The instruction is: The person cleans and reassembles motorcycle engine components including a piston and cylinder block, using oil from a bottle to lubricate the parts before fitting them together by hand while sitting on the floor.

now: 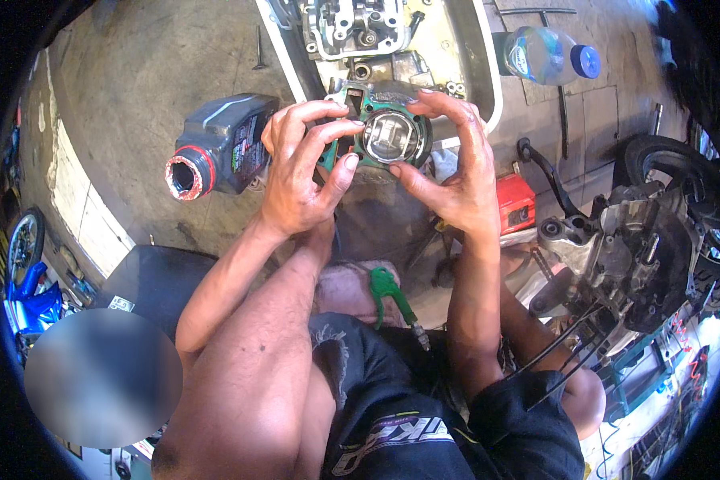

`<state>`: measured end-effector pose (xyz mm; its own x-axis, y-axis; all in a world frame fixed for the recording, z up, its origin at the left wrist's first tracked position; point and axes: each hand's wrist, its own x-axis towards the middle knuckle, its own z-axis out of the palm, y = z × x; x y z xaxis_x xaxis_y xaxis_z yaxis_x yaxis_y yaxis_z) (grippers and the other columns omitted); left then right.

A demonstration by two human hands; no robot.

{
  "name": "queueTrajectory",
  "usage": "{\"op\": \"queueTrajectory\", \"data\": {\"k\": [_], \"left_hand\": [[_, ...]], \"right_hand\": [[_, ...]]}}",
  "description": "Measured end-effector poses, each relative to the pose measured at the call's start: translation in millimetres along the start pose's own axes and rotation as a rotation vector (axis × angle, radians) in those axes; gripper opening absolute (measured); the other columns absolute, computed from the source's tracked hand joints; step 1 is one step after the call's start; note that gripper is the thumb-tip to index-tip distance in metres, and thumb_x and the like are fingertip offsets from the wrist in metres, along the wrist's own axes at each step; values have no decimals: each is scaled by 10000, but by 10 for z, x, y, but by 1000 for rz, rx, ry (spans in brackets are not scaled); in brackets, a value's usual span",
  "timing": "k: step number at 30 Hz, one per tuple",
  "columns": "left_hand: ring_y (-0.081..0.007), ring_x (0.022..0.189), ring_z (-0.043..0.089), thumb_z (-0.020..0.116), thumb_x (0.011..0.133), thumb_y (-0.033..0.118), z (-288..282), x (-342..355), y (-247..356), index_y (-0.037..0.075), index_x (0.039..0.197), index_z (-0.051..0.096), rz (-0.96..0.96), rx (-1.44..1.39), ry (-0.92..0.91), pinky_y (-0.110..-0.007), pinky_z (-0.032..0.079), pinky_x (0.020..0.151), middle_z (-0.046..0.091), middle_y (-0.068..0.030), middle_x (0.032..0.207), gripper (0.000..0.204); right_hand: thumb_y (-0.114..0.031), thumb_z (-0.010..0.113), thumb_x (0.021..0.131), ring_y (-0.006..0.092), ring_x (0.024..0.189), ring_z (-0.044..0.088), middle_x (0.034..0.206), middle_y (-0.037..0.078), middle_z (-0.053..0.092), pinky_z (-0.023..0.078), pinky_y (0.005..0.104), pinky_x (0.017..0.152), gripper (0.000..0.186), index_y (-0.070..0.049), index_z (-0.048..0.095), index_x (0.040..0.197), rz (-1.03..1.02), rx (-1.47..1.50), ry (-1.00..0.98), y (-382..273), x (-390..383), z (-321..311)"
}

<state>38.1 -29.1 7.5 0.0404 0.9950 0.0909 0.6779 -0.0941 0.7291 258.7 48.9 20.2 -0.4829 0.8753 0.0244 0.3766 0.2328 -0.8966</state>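
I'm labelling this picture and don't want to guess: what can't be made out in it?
All in the head view:
Green gasket: left part, partly covered by the left hand.
Round metal part within it: underside, facing away from the camera.
Tray: far end, cut off by the upper edge.
Dark bottle: contents, lost in its shadowed mouth.
Lower left: whatever the blurred patch covers.
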Motion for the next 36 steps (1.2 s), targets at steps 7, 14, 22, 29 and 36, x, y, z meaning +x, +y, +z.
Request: {"op": "queueTrajectory", "data": {"k": [7, 14, 22, 29, 36], "left_hand": [[-281, 1227, 513, 681, 890, 364, -15, -1, -30, 174, 1167, 696, 131, 106, -24, -471, 312, 1077, 604, -56, 1284, 337], [-276, 1319, 451, 751, 822, 468, -32, 102, -82, 274, 1219, 658, 270, 233, -159, -570, 257, 1093, 540, -49, 1399, 452], [-282, 1287, 489, 708, 852, 527, -32, 132, -96, 287, 1217, 675, 331, 299, -158, -576, 274, 1085, 563, -62, 1391, 439], [-252, 1336, 437, 754, 821, 494, -34, 145, -124, 291, 1185, 669, 329, 301, -170, -584, 263, 1078, 541, -16, 1424, 426], [-247, 1347, 428, 759, 810, 512, -31, 189, -110, 272, 1115, 725, 328, 304, -182, -599, 255, 1101, 542, 1, 1420, 390]], "right_hand": [[-128, 878, 644, 315, 1149, 595, 1203, 92, 652, 425, 445, 1024, 659, -101, 617, 1248, -41, -80, -26, 11, 8, -63], [-257, 909, 639, 294, 1209, 553, 1237, 54, 620, 348, 455, 1044, 558, -167, 689, 1143, -59, -222, -111, -22, -8, -144], [-292, 887, 669, 288, 1213, 540, 1251, 30, 608, 323, 478, 1023, 410, -212, 739, 1044, -72, -381, -157, -79, -5, -151], [-307, 858, 704, 287, 1215, 530, 1240, 24, 609, 318, 478, 1015, 347, -218, 748, 1020, -61, -466, -166, -162, 24, -162], [-301, 840, 719, 291, 1244, 508, 1256, 32, 595, 312, 491, 1043, 331, -206, 747, 1022, -15, -523, -195, -235, 34, -155]]}}
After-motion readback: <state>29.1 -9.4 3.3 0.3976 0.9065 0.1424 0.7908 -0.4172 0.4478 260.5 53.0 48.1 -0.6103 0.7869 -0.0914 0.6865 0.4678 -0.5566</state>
